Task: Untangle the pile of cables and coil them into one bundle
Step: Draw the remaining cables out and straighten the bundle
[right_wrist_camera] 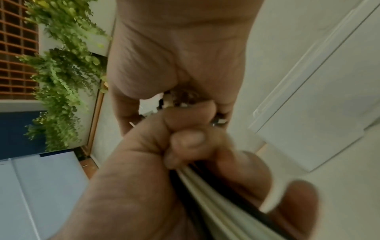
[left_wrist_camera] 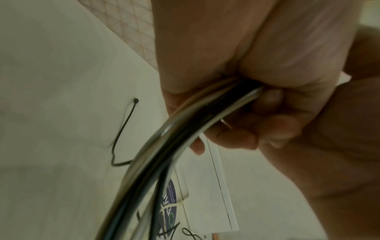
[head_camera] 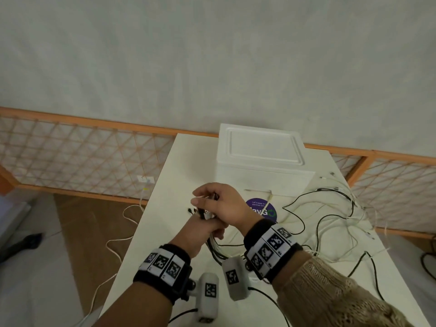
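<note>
My left hand (head_camera: 204, 230) is held over the white table (head_camera: 165, 208), fist curled round a bundle of black and white cables (head_camera: 213, 245). In the left wrist view its fingers (left_wrist_camera: 265, 104) wrap the curved bundle (left_wrist_camera: 164, 146). My right hand (head_camera: 220, 204) sits just above it and pinches the plug ends (head_camera: 213, 197) sticking out of the fist. From the right wrist, the right palm (right_wrist_camera: 179, 56) is over the plug ends (right_wrist_camera: 180, 102), and the left fist (right_wrist_camera: 154, 162) grips the cables (right_wrist_camera: 205, 186). Loose cable lengths (head_camera: 330, 223) trail right across the table.
A white lidded box (head_camera: 259, 156) stands at the back of the table, with a purple round sticker (head_camera: 262, 210) on its front. A white cable (head_camera: 118, 244) hangs off the left table edge to the floor. An orange lattice fence (head_camera: 82, 149) runs behind.
</note>
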`<action>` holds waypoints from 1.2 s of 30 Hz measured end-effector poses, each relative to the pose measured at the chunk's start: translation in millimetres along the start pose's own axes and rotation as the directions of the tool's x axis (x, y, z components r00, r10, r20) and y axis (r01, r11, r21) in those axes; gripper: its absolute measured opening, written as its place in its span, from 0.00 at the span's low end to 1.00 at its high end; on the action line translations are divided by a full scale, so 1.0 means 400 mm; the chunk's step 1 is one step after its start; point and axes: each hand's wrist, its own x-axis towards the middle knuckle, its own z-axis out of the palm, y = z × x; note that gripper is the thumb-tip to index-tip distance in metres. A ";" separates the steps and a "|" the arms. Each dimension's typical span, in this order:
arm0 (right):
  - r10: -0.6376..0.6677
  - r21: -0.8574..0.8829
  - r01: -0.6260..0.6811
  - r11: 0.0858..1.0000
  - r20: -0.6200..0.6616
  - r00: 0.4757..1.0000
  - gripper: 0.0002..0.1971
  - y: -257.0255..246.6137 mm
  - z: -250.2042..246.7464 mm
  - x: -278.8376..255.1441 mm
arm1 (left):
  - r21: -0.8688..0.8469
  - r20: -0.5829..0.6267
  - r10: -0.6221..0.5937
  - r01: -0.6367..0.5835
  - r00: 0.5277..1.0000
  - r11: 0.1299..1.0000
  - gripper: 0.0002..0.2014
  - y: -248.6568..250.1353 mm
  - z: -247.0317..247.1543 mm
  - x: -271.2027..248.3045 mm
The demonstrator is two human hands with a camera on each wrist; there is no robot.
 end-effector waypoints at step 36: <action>-0.566 -0.387 0.574 0.721 0.148 0.811 0.14 0.048 0.015 0.017 | -0.012 -0.181 0.092 -0.096 0.979 0.995 0.05 -0.024 0.008 0.019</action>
